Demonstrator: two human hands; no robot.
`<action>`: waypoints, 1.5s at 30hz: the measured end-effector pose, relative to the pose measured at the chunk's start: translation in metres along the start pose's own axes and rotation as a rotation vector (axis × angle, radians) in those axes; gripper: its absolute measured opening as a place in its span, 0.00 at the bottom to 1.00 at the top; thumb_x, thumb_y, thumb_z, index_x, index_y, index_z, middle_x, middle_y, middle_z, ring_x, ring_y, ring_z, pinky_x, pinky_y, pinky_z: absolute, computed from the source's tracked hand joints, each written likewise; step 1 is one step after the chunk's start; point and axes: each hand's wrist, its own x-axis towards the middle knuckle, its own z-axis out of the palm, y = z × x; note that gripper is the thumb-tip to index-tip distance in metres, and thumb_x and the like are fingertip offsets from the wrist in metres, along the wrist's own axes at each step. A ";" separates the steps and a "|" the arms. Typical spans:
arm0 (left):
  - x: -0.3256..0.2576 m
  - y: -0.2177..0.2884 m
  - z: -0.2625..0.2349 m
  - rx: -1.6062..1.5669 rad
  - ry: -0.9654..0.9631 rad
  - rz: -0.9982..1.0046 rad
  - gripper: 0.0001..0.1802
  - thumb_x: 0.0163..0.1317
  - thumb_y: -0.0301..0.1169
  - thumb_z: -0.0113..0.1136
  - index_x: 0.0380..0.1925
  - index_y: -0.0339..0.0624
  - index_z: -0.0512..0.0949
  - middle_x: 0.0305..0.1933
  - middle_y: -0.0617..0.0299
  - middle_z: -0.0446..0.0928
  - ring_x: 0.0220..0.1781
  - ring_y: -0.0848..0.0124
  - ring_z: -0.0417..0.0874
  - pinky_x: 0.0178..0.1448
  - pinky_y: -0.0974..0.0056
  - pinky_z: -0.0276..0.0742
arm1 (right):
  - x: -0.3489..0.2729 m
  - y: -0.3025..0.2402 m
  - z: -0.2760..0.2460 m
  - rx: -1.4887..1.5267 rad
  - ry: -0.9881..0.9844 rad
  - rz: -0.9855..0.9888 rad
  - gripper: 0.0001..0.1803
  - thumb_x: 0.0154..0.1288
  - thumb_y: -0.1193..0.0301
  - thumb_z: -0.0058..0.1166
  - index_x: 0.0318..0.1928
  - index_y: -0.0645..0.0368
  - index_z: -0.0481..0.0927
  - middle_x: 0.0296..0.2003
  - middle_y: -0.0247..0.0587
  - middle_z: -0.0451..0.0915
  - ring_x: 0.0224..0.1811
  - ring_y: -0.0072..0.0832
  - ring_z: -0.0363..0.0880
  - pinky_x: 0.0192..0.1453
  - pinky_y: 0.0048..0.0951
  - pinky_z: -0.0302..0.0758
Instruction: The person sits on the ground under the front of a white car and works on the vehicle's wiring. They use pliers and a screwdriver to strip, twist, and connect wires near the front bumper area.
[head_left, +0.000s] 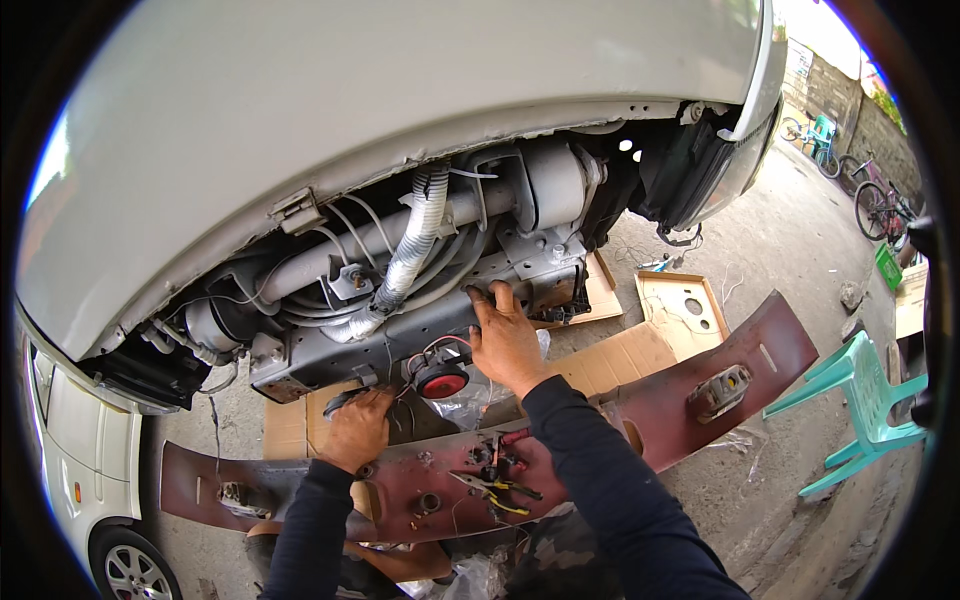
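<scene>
A grey metal beam point(420, 315) runs across the front of a vehicle whose bumper is off. My right hand point(508, 345) is on the beam's upper edge, its fingers bent and closed; what lies under the fingertips is hidden. Below and left, my left hand point(358, 432) is closed round a dark, round-ended thing point(343, 402), partly covered by the fingers. Between my hands, a round red-and-black car horn point(441, 380) sits in front of the beam, with thin red wires point(445, 342) above it. Close under my hands lies a dark red bumper point(590, 460), with pliers point(490, 487) on it.
Flattened cardboard point(620, 360) lies on the concrete beneath the beam. A silver-wrapped hose point(415, 230) crosses the pipes above. At right stands a green plastic chair point(865, 400), with bicycles point(875, 205) beyond. Another car point(85, 460) is at left. A person's bare leg point(400, 562) shows below the bumper.
</scene>
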 end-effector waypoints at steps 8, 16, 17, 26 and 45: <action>-0.011 0.014 -0.013 -0.693 -0.039 -0.385 0.28 0.77 0.51 0.55 0.41 0.32 0.85 0.28 0.47 0.81 0.31 0.56 0.82 0.40 0.53 0.75 | 0.000 0.007 0.005 0.060 0.038 0.027 0.32 0.63 0.72 0.62 0.67 0.66 0.71 0.63 0.58 0.67 0.62 0.57 0.75 0.66 0.46 0.75; -0.018 0.001 0.029 -0.665 0.252 -0.472 0.10 0.66 0.25 0.64 0.45 0.32 0.81 0.36 0.44 0.86 0.38 0.44 0.86 0.44 0.49 0.77 | 0.006 0.019 -0.002 0.090 -0.027 0.068 0.40 0.64 0.70 0.64 0.73 0.64 0.63 0.72 0.60 0.61 0.67 0.59 0.74 0.70 0.47 0.74; -0.018 0.000 0.032 -0.710 0.283 -0.492 0.11 0.65 0.24 0.64 0.47 0.32 0.79 0.37 0.45 0.86 0.38 0.44 0.85 0.44 0.49 0.77 | 0.007 0.020 -0.002 0.126 -0.002 0.090 0.40 0.63 0.70 0.64 0.73 0.64 0.63 0.72 0.60 0.61 0.67 0.58 0.74 0.70 0.47 0.74; -0.023 0.008 0.028 -0.542 0.274 -0.433 0.09 0.63 0.22 0.62 0.43 0.31 0.78 0.38 0.41 0.86 0.43 0.44 0.88 0.48 0.50 0.79 | 0.007 0.016 -0.002 0.097 0.111 0.007 0.23 0.64 0.72 0.63 0.58 0.64 0.76 0.64 0.57 0.70 0.57 0.56 0.79 0.60 0.48 0.78; -0.040 0.010 0.039 -0.504 0.157 -0.536 0.09 0.59 0.28 0.65 0.37 0.34 0.81 0.36 0.38 0.84 0.42 0.39 0.86 0.46 0.44 0.80 | 0.006 0.026 0.007 1.030 -0.074 0.698 0.12 0.77 0.64 0.58 0.47 0.61 0.82 0.33 0.36 0.85 0.27 0.19 0.80 0.29 0.23 0.71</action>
